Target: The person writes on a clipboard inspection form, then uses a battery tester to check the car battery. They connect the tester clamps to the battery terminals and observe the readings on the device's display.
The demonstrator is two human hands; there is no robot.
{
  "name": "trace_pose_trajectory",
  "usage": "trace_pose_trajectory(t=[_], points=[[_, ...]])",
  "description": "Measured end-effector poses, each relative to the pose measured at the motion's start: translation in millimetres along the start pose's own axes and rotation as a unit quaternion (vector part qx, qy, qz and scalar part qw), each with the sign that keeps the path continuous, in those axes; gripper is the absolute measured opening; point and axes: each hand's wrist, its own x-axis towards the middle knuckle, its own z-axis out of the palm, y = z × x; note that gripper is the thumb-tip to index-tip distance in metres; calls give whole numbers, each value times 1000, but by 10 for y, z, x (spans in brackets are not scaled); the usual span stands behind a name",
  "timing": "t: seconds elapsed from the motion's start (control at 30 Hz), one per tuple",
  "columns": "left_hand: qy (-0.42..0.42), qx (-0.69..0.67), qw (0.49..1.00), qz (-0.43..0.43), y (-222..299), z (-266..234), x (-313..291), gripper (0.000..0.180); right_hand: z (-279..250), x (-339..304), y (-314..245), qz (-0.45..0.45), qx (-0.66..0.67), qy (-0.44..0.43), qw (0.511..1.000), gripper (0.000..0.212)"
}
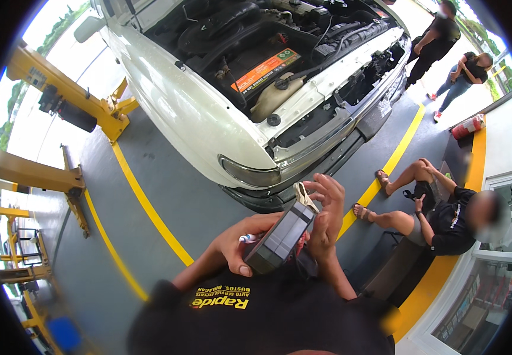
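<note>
I see the dark boxy device before the chest, clamped in the left hand, a white stick by that hand's fingers. At its far end the right hand curls beside a metal clip; I can't tell whether it grips it. Beyond both hands I have the pale car, engine exposed; rightward, a seated person.
</note>
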Motion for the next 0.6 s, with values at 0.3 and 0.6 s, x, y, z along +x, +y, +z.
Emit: trace_pose_trajectory(t=[0.3, 0.6], points=[[-23, 22, 998, 58, -102, -14, -15, 109, 46, -17, 132, 120, 150, -116, 974, 83], [-30, 3, 999, 16, -60, 12, -90, 110, -36, -88, 97, 44, 122, -85, 988, 82]])
